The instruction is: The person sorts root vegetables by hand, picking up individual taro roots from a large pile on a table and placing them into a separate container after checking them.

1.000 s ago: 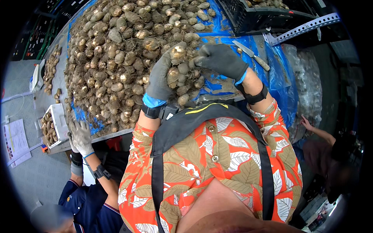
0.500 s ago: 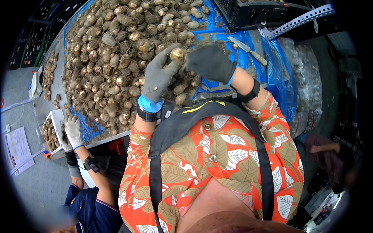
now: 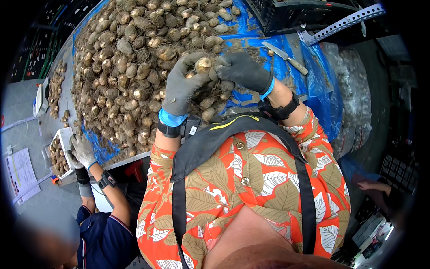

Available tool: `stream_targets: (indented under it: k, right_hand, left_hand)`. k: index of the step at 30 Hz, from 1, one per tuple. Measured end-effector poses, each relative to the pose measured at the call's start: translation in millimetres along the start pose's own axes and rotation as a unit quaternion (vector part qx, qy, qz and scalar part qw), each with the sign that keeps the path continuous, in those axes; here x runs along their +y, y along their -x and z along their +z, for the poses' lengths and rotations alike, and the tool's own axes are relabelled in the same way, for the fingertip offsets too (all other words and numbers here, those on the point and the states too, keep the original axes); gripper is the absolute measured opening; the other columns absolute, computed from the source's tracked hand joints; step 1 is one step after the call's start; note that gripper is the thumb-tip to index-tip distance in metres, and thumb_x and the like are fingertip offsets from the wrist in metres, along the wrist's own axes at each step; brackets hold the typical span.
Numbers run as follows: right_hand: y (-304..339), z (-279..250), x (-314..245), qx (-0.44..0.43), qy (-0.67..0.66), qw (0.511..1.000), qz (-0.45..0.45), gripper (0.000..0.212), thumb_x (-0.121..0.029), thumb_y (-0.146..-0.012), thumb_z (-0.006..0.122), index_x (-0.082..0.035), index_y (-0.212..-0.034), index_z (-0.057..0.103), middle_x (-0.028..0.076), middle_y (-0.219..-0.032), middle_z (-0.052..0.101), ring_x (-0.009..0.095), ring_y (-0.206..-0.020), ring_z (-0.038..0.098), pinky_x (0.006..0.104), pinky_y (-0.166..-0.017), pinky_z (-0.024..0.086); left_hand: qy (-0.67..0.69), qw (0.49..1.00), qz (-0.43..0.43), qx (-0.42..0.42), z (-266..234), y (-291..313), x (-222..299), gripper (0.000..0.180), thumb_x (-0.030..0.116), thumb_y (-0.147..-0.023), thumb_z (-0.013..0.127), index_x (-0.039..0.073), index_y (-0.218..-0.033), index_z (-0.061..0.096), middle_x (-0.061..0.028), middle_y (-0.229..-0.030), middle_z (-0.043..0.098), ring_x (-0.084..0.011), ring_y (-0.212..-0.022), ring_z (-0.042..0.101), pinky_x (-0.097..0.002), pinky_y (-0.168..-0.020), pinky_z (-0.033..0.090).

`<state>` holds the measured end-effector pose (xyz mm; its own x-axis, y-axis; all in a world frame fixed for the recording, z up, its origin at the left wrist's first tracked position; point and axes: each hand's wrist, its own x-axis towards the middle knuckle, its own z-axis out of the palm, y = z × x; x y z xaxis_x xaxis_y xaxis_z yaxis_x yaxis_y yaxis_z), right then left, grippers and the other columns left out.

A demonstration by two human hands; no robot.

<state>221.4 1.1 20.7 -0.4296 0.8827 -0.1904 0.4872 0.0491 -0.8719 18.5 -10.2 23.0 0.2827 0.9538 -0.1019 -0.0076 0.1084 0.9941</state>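
My left hand (image 3: pixel 180 92), in a grey glove with a blue cuff at the wrist, is closed round a small round taro corm (image 3: pixel 204 65). The corm's pale cut-looking face points up between thumb and fingers. My right hand (image 3: pixel 244 71), in a darker grey glove, has its fingers curled in and pressed against the corm's right side; whether they also pinch roots there is hidden. Both hands are over the near right edge of a big heap of soil-covered taro corms (image 3: pixel 130 71) with stringy roots.
A knife (image 3: pixel 285 58) with a light handle lies on the soiled blue plastic sheet (image 3: pixel 280 74) to the right. Black crates (image 3: pixel 286 18) and a perforated metal bar (image 3: pixel 345 24) stand beyond. At left, a co-worker's gloved hands (image 3: pixel 83 150) are by a white tray (image 3: pixel 66 134) of small corms.
My right hand was blurred and a little apart from the corm's face; now its fingers are against the corm's side. The co-worker has shifted slightly at the lower left.
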Motion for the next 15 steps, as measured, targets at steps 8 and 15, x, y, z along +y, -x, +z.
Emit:
stream_targets:
  k: [8,15]
  right_hand:
    - [-1.4,-18.8,7.8,0.098,-0.100,0.990,0.010,0.022,-0.023,-0.086,0.062,-0.013,-0.103,0.071,0.005,-0.097,0.069,0.015,-0.093,0.064,0.0314,-0.076,0.050]
    - [0.6,0.4,-25.8,0.148,-0.126,0.977,-0.084,0.022,-0.019,-0.087,0.061,-0.009,-0.104,0.071,0.003,-0.082,0.069,0.013,-0.064,0.065,0.0289,-0.061,0.051]
  left_hand:
    - [0.101,0.992,0.011,-0.069,-10.9,-0.7,-6.9,0.074,0.036,-0.084,0.068,-0.002,-0.140,0.038,-0.0110,-0.118,0.060,-0.0168,-0.097,0.061,-0.0270,-0.079,0.051]
    - [-0.036,0.995,0.065,-0.059,-0.2,2.1,9.6,0.076,0.041,-0.089,0.058,0.000,-0.146,0.030,-0.0180,-0.138,0.046,-0.0263,-0.128,0.044,-0.0376,-0.106,0.035]
